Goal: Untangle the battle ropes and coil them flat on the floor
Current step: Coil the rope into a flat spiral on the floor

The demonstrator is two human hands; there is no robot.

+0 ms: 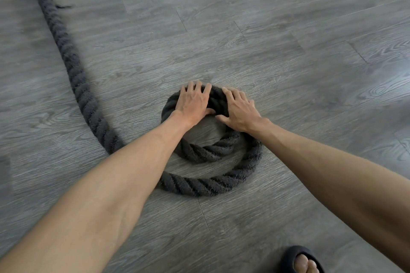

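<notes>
A thick dark grey battle rope (73, 73) runs from the top left down across the floor and curls into a small flat coil (210, 182) of about two turns in the middle. My left hand (193, 101) lies on the far side of the coil, fingers wrapped over the rope and thumb inside the ring. Just to its right, my right hand (238, 109) presses on the same far arc, fingers spread over the rope. Part of the coil is hidden under my left forearm.
The floor (288, 29) is grey wood-look planks, open all around the coil. My foot in a black sandal (302, 259) shows at the bottom right edge. A loose dark thread (63, 6) sticks out of the rope at top left.
</notes>
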